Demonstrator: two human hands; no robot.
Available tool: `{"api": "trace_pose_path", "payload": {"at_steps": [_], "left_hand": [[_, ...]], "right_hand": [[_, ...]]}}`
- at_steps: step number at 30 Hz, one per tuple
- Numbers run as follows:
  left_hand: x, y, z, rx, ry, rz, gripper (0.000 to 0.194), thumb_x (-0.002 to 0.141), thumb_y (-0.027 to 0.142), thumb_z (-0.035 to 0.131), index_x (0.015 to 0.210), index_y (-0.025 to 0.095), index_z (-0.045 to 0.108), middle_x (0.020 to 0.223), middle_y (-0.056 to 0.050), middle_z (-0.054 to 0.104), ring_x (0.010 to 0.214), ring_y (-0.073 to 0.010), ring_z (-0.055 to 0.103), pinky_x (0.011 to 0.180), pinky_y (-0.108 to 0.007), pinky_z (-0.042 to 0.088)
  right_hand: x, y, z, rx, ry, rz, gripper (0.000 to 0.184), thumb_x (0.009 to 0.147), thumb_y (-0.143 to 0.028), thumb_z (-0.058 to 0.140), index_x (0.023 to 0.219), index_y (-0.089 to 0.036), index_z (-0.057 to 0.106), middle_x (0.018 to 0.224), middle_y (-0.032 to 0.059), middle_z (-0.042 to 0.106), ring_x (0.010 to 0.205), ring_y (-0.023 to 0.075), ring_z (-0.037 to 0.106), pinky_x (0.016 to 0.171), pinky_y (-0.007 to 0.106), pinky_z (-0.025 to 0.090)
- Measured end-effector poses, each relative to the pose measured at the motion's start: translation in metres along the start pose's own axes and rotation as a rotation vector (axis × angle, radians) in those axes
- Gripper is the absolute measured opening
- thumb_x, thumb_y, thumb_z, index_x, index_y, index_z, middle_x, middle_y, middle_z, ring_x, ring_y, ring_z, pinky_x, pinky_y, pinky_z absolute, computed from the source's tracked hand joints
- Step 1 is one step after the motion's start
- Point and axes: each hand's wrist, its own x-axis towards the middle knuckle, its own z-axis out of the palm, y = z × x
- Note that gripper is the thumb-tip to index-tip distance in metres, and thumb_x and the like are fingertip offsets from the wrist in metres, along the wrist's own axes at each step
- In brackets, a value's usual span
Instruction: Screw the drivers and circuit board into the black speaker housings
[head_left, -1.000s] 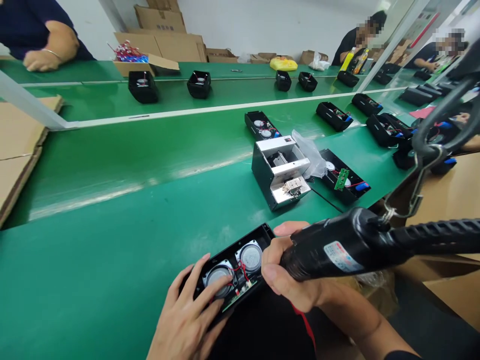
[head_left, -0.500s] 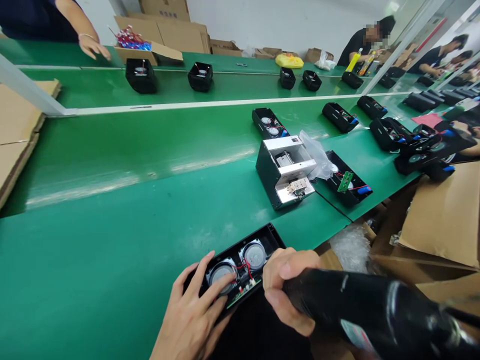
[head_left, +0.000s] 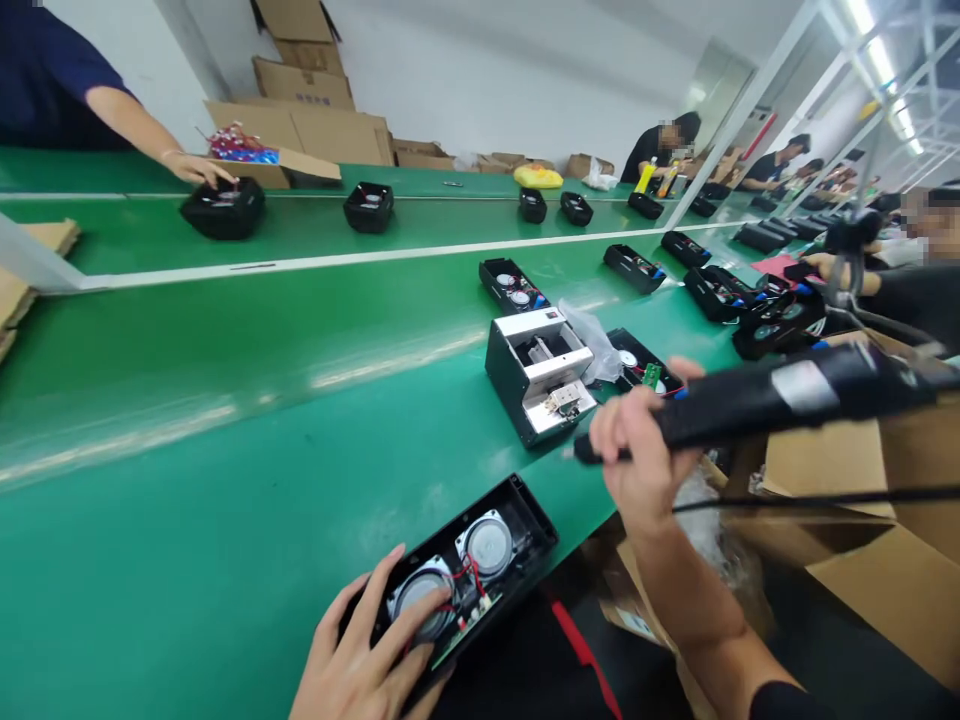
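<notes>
A black speaker housing (head_left: pixel 534 522) lies at an angle near the table's front edge, its inside facing up. Two round speaker drivers, red wires and a green circuit board show in it. My left hand (head_left: pixel 367 655) grips its left end, fingers spread over the nearer driver; the thumb is hidden. My right hand (head_left: pixel 637 445) is wrapped round a black electric screwdriver (head_left: pixel 757 400), raised clear of the housing and pointing left. The screwdriver's tip is just in front of a silver-and-black box, apparently a screw feeder (head_left: pixel 510 385).
Behind the feeder are a clear plastic bag (head_left: pixel 589 340) and more open speaker housings (head_left: pixel 514 285). Cardboard boxes (head_left: pixel 832 470) stand below the table at right. Across the line, a co-worker's hand (head_left: pixel 199 168) touches another housing (head_left: pixel 225 210). Other people sit further right.
My right hand has lifted the screwdriver off the housing and moved it up and right, towards the feeder. My left hand stays on the housing. The co-worker's hand has reached a housing.
</notes>
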Motion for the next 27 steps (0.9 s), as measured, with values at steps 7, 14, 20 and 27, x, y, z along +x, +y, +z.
{"api": "trace_pose_path", "payload": {"at_steps": [7, 14, 20, 27], "left_hand": [[0.001, -0.002, -0.001, 0.027, -0.006, -0.009, 0.019, 0.095, 0.039, 0.067, 0.080, 0.034, 0.076, 0.122, 0.007, 0.081, 0.148, -0.0334, 0.053, 0.120, -0.050, 0.037], [0.005, -0.005, -0.003, 0.106, -0.001, 0.123, 0.021, 0.098, 0.043, 0.064, 0.083, 0.032, 0.075, 0.120, 0.006, 0.080, 0.153, -0.0307, 0.046, 0.122, -0.047, 0.034], [0.020, 0.010, 0.012, 0.025, -0.013, -0.024, 0.008, 0.088, 0.034, 0.079, 0.084, 0.028, 0.074, 0.123, 0.007, 0.080, 0.150, -0.0348, 0.049, 0.121, -0.050, 0.033], [0.027, 0.018, 0.010, 0.081, -0.061, -0.023, 0.017, 0.084, 0.037, 0.086, 0.079, 0.026, 0.074, 0.124, 0.006, 0.079, 0.148, -0.0389, 0.051, 0.121, -0.053, 0.035]], "right_hand": [[0.082, 0.036, -0.001, -0.225, 0.194, -0.155, 0.028, 0.090, -0.036, 0.077, 0.105, -0.026, 0.055, 0.057, -0.0121, 0.055, 0.045, 0.0127, 0.053, 0.054, 0.032, 0.049], [0.065, 0.035, -0.009, -0.173, -0.067, 0.068, 0.032, 0.083, -0.033, 0.085, 0.097, -0.025, 0.057, 0.059, -0.0120, 0.056, 0.043, 0.0096, 0.050, 0.046, 0.027, 0.045], [0.012, -0.009, 0.003, 0.211, -0.194, 0.125, 0.033, 0.093, -0.026, 0.077, 0.119, -0.030, 0.056, 0.057, -0.0153, 0.052, 0.036, 0.0078, 0.043, 0.040, 0.023, 0.040], [-0.050, -0.029, 0.035, 0.339, -0.425, 0.170, 0.042, 0.098, -0.026, 0.071, 0.134, -0.037, 0.052, 0.064, -0.0122, 0.053, 0.039, 0.0094, 0.045, 0.041, 0.023, 0.043]]}}
